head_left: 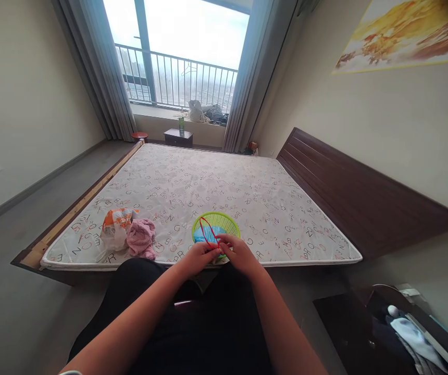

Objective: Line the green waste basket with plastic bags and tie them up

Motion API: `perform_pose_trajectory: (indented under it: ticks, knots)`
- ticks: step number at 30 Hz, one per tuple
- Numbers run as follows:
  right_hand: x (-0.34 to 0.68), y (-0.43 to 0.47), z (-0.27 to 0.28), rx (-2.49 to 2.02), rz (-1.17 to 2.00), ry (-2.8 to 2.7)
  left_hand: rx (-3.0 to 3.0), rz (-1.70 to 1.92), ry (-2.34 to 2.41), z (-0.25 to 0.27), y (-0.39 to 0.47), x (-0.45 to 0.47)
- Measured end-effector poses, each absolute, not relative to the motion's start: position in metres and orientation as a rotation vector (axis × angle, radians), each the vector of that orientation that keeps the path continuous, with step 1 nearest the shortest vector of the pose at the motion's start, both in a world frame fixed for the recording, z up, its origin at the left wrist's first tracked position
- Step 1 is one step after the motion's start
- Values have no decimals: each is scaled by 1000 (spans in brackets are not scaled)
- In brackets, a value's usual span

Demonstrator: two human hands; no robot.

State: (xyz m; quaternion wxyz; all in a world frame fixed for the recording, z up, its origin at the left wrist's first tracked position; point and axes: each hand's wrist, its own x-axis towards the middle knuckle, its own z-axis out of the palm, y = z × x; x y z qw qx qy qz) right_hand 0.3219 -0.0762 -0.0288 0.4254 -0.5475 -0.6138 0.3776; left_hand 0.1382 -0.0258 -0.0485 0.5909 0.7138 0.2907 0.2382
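Note:
Between my two hands is a thin red cord (201, 227), with a loop of it standing up above the fingers. My left hand (199, 257) is closed on the cord, fingertips pinched near the other hand. My right hand (236, 251) pinches the same cord with thumb and fingers. Just behind the hands sits a lime-green plastic basket (229, 223) on the mattress edge. Light blue material (208, 233) that looks like thin plastic lies inside it. The lower part of the basket is hidden by my hands.
A patterned mattress (208, 182) fills the bed frame. A pink cloth (141, 237) and an orange-and-white plastic bag (116, 229) lie to the left. The dark headboard (349, 192) rises on the right. A dark nightstand (364, 333) with items stands at lower right.

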Motion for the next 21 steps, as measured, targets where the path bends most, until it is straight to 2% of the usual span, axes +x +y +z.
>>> perform_pose_trajectory:
  ticks: [5,12,18,21]
  knots:
    - [328,-83,-34,-1490,719,-1400,1583,660,773,-46,-25,139]
    - [314,-90,-35,-1336,1258,-1242,1374,741,919,-57,-21,143]
    - [297,-103,-30,-1335,1060,-1686,1200,663,860,-67,-18,141]
    - [303,-105,-32,-1386,1045,-1741,1158,650,839,-66,-17,139]
